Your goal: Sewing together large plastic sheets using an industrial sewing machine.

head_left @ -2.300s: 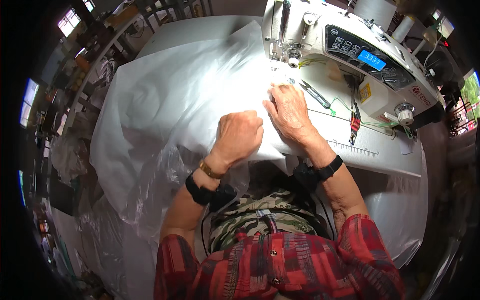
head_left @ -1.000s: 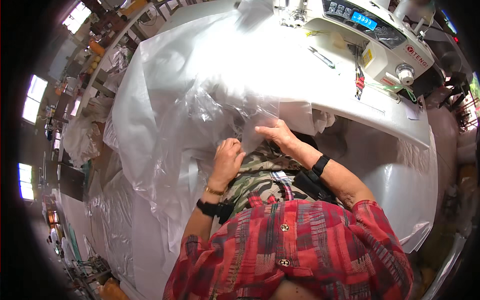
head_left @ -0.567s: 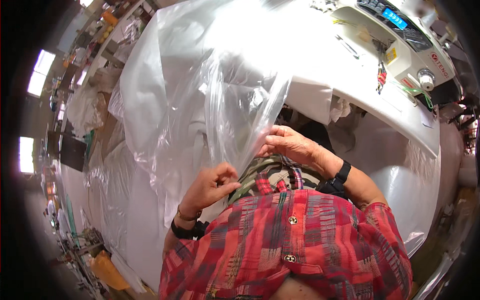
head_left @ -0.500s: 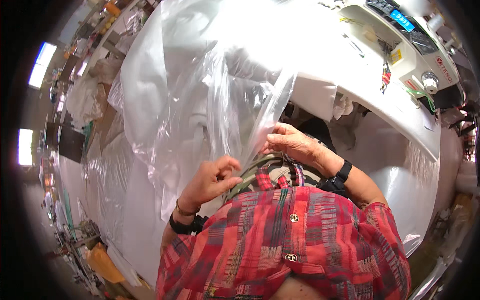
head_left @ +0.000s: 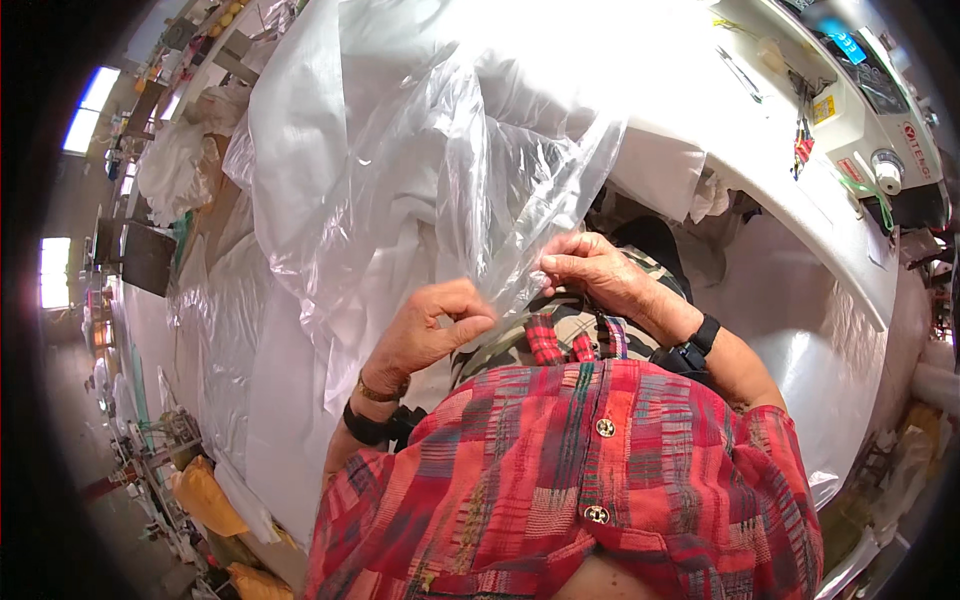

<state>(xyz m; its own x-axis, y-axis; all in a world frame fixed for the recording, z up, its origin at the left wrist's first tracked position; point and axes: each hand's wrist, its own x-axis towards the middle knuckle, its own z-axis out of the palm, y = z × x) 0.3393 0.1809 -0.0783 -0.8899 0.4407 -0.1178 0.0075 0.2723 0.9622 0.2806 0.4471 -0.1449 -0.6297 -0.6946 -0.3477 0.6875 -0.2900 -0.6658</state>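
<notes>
A clear, crinkled plastic sheet [head_left: 470,170] spills over the near edge of the smooth white bench [head_left: 775,165], hanging toward the person's lap. The bare right hand [head_left: 597,272], black band at its wrist, pinches the sheet's lower end between thumb and fingers. Just beside it, the bare left hand [head_left: 430,325] curls against the film, thumb toward the fingers; I can't tell whether it grasps any. Toward the bench's far right corner stands a white sewing machine [head_left: 868,135], slim metal snips [head_left: 740,76] lying near it.
</notes>
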